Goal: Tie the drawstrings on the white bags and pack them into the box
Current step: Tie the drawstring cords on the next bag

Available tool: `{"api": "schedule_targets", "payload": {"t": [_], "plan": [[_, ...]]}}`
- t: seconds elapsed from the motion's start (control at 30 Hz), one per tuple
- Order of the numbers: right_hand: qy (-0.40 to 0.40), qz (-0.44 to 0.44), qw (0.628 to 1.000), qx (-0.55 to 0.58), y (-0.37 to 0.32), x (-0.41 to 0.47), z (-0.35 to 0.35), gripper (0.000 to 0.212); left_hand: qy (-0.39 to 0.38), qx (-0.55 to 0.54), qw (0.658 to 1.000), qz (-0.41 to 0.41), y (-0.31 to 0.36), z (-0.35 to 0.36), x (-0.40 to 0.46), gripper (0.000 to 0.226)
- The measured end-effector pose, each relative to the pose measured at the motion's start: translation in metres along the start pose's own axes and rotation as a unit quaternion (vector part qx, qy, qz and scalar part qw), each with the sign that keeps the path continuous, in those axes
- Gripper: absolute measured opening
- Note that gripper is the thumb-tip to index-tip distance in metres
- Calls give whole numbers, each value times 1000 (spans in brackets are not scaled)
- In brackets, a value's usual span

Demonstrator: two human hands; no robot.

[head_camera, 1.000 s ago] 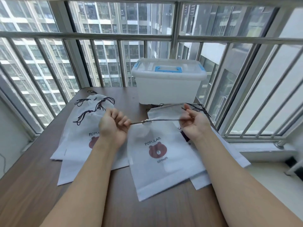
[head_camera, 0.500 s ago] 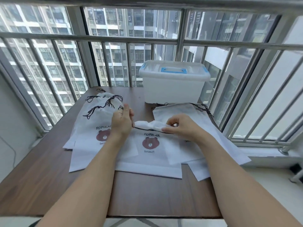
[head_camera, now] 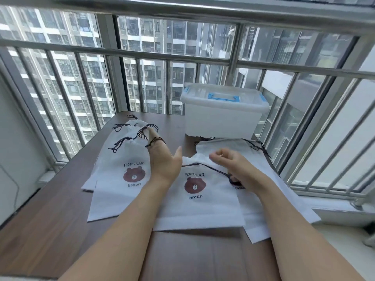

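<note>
Balcony glass and railing behind, brown wooden table (head_camera: 60, 209) in front. Left hand (head_camera: 162, 157) raised with fingers straight, dark cord (head_camera: 155, 141) looped round the forefinger, thumb out. Right hand (head_camera: 233, 165) loosely curled over the gathered neck of the middle white bag (head_camera: 203, 203); whether it pinches the drawstring (head_camera: 205, 167) running under it, cannot tell. Tied bags (head_camera: 119, 159) stacked just left of the left hand, untied bags (head_camera: 229, 144) beyond and under the right hand. Lidded clear box (head_camera: 223, 116) farther out, past both hands, lid on. Bag looks thin, light, floppy nonwoven; cord thin, slippery. Best hold likely the cord ends near the neck, other hand pinning the fabric.
</note>
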State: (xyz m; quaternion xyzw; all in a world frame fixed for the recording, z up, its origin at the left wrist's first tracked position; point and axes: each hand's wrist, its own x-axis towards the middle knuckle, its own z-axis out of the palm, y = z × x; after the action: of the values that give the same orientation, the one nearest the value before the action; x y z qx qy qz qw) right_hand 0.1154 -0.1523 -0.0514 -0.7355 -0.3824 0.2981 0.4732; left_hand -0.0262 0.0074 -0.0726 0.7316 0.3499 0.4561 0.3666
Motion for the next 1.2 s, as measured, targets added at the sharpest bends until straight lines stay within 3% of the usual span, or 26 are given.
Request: {"api": "schedule_targets", "payload": {"t": [0.13, 0.23, 0.37, 0.53, 0.67, 0.77, 0.83, 0.87, 0.93, 1.0, 1.03, 1.1, 1.2], "plan": [[34, -105, 971, -212, 9, 9, 5, 35, -42, 15, 999, 4, 2, 4, -4, 94], [87, -128, 965, -210, 12, 18, 7, 4, -19, 9, 1000, 7, 3, 2, -1, 95], [85, -62, 979, -175, 9, 16, 1, 24, 21, 1, 999, -26, -1, -1, 4, 97], [82, -18, 986, -146, 2, 13, 0, 26, 86, -49, 995, -24, 2, -7, 4, 37], [84, -31, 982, -164, -1, 9, -2, 25, 144, 36, 989, 7, 1, -17, 6, 71], [97, -19, 981, -169, 0, 11, -3, 21, 193, 42, 978, 64, 8, -19, 1, 72], [109, -1, 980, -169, 0, 9, -4, 19, 201, 25, 967, 156, 12, -20, -2, 63], [104, 2, 981, -166, -1, 8, -3, 19, 179, 22, 960, 215, 12, -18, -3, 52], [72, 6, 985, -155, -3, 6, -2, 21, 46, 45, 959, 276, 16, -16, -7, 22], [44, 1, 989, -143, -5, 4, 2, 25, -131, 84, 950, 271, 15, -10, -11, 36], [42, -5, 990, -137, -6, 4, 3, 27, -191, 95, 943, 257, 14, -6, -13, 32], [41, -11, 991, -127, -4, 4, 2, 27, -239, 97, 932, 256, 13, -1, -17, 16], [20, -33, 993, -110, -4, 2, 1, 23, -243, 86, 939, 229, 12, -2, -15, 12]]}}
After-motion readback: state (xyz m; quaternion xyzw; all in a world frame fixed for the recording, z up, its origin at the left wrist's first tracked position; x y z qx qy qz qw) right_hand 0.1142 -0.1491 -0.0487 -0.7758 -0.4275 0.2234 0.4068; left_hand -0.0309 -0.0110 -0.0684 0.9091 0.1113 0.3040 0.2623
